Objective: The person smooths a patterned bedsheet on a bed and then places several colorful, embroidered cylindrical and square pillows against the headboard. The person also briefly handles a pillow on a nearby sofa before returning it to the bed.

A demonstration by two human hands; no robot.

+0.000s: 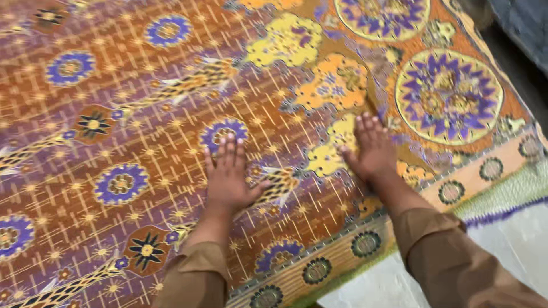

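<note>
Flat, both hands (228,174) on patterned cloth (142,114)

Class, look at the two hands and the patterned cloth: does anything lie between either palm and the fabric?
Nothing visible does. The left hand and the right hand both lie flat, fingers spread, directly on the patterned cloth; no other object shows around them.

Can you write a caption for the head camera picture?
Two hands, left and right, press flat on a colourful patterned cloth.
</note>
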